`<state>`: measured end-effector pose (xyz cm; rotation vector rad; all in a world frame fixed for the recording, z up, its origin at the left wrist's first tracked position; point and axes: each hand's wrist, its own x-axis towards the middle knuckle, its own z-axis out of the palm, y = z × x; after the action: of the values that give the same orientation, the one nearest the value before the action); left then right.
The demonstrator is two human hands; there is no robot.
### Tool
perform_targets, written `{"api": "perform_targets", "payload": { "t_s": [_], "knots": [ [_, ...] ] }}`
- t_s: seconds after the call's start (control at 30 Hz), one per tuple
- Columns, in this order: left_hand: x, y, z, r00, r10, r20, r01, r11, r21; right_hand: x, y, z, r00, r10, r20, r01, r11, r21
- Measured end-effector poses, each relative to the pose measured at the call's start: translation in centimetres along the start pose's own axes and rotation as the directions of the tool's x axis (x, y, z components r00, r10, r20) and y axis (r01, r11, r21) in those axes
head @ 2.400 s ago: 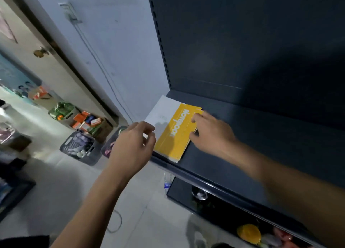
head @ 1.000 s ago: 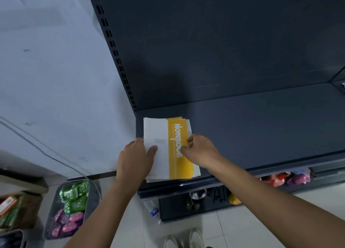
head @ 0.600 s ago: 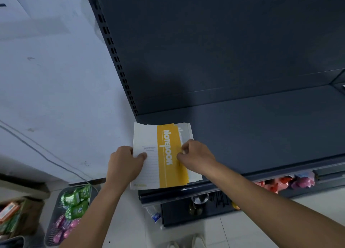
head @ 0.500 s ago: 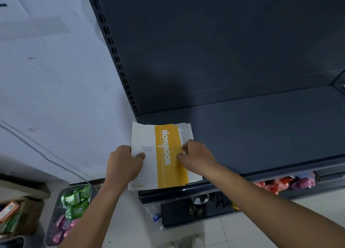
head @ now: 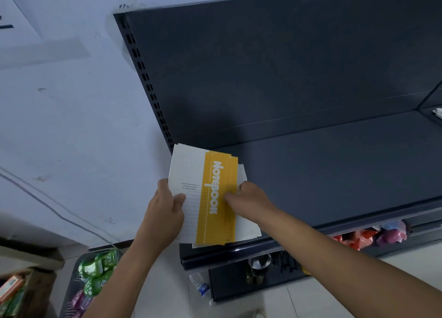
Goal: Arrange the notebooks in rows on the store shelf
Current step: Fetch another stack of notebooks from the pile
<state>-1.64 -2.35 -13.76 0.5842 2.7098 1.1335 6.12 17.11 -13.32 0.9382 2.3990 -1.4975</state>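
- While gripped from both sides: stack of notebooks [head: 216, 198], white and yellow covers, slightly fanned, lying flat at near left corner of dark shelf [head: 334, 174].
- Left hand [head: 165, 212]: thumb pressed on white cover, fingers wrapped under stack's left edge.
- Right hand [head: 248, 199]: fingers curled, pinching stack's right edge at yellow band.
- Lower left, floor level: basket [head: 69, 291] with green and pink packets.
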Motion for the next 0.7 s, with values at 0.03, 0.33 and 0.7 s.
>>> {"api": "perform_targets", "payload": {
  "t_s": [0.03,0.33,0.7],
  "knots": [
    [0.1,0.2,0.1,1.0,0.019,-0.006,-0.019,1.0,-0.016,-0.2,-0.3,-0.2,1.0,0.014,0.016,-0.016,0.996,0.09],
    [0.6,2.0,2.4,0.997,-0.067,0.047,0.065,0.997,0.045,-2.1,0.0,-1.6,0.995,-0.021,-0.1,0.034,0.991,0.128],
    [1.6,11.3,7.7,0.964,0.24,0.113,-0.259,0.946,0.193,-4.9,3.9,-10.7,0.959,0.004,-0.283,-0.029,0.996,-0.085]
  ]
}}
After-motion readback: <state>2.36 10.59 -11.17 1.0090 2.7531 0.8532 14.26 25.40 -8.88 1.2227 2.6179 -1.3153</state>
